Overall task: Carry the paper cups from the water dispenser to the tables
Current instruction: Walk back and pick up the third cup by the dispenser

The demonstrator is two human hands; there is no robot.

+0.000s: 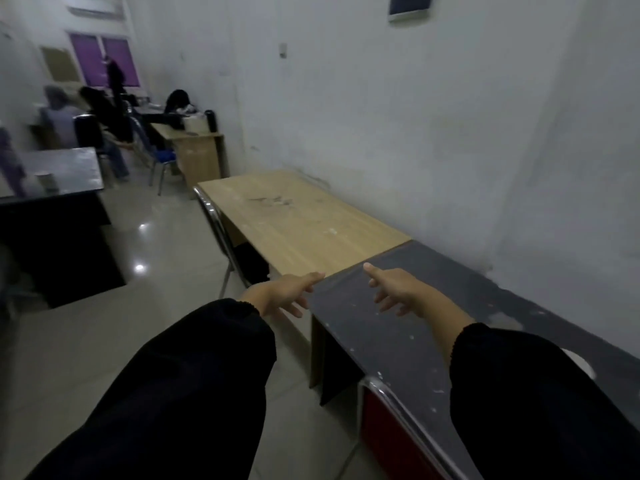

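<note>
Both hands [346, 292] empty (fingers spread), cup [576, 365] behind sleeve

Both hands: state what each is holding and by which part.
Nothing is held. The left hand and right hand are open, fingers spread, empty.

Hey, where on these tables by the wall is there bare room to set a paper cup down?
The wooden table is bare across its whole top, between the wall and the chair. The dark table is free ahead of the right hand; a white round object sits near its right end. The far desk is crowded. The left hand is empty too.
</note>
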